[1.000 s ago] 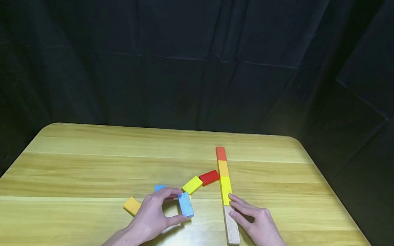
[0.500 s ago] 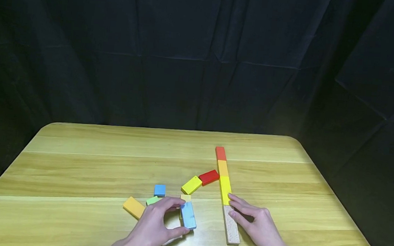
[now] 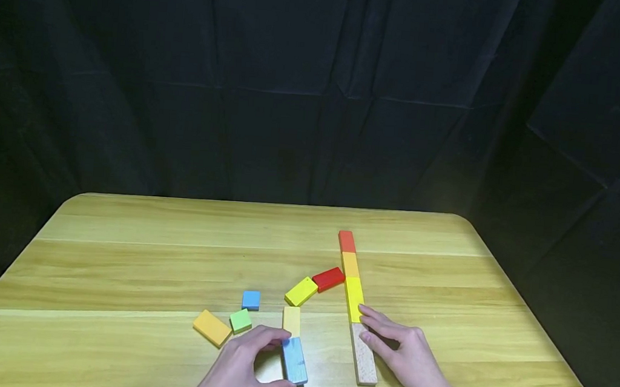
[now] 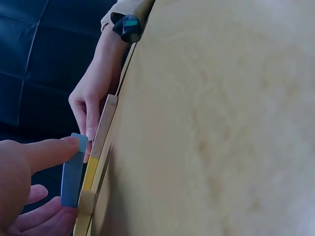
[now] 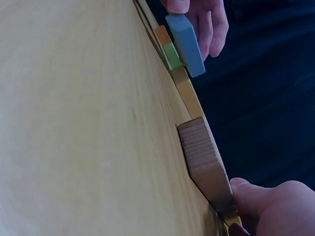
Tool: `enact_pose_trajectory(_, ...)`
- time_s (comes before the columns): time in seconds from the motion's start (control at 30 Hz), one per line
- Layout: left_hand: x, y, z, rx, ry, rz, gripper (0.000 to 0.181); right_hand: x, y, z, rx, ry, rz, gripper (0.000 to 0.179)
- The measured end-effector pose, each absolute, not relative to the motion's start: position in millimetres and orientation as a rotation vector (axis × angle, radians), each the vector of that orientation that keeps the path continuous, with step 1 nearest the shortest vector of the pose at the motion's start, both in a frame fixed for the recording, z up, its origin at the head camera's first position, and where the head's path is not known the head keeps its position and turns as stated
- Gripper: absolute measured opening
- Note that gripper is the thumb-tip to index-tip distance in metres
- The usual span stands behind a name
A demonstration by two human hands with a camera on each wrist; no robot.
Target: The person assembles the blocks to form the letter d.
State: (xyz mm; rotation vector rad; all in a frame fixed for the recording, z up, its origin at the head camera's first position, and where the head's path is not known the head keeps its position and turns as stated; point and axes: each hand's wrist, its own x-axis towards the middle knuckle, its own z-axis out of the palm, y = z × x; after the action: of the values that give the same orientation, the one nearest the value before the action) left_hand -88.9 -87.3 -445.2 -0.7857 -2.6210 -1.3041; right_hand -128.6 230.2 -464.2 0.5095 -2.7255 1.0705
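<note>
My left hand pinches a light blue block by its two ends, thumb at the near end and a finger at the far one. The right wrist view shows this blue block raised off the tabletop. In the head view it overlaps the near end of a pale yellow block. My right hand rests its fingertips on a straight row, where a yellow block meets a speckled beige block. Its thumb touches the beige block.
An orange block and a coral-red block form the row's far end. A dark red block and another yellow block slant off leftward. Small blue, green and orange pieces lie left on the wooden table.
My left hand has moved toward the near table edge with the light blue block, uncovering the green piece and the pale yellow block. The right hand has stayed in place.
</note>
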Motion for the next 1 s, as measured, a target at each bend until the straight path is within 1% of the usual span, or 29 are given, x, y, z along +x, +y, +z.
enact_pose_trajectory(0.4,-88.4,-88.3,-445.6,-0.829,-2.748,-1.400,0.057,-128.6,230.8,-464.8,0.521,-2.718,1.075,0.034)
enact_pose_trajectory(0.7,-87.5,-86.7,-450.5,-0.809,-2.779,-1.344,0.053,-128.4,230.3,-463.1,0.512,-2.735,1.068,0.035)
enact_pose_trajectory(1.0,-88.1,-89.4,-450.8,-0.822,-2.745,-1.328,0.054,-127.9,230.2,-462.9,0.503,-2.743,1.077,0.036)
